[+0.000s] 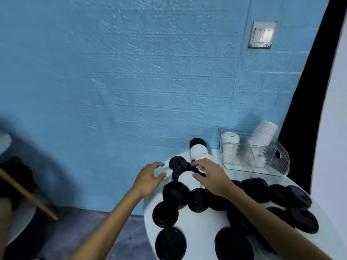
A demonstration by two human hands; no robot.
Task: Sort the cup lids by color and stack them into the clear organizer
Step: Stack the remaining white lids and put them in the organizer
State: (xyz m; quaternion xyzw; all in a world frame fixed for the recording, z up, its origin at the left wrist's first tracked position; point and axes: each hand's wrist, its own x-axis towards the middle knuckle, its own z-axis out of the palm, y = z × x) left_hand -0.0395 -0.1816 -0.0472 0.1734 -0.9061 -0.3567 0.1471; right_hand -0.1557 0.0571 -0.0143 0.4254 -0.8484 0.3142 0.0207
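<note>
Head view, right hand [210, 177] seemingly touching white lid [188, 180]

Blue wall [131, 81] with embossed brick pattern fills most of view. Double light switch [262, 35] in silver frame high on wall, toward right. Black strip [304, 102] runs diagonally down right side, white surface [334, 113] beyond it. Round white counter [199, 224] at lower right, against wall. Grey floor [84, 231] below wall, left of counter. Wooden stick [28, 195] slants across lower left, blurred dark shape [15, 177] behind it.
</note>
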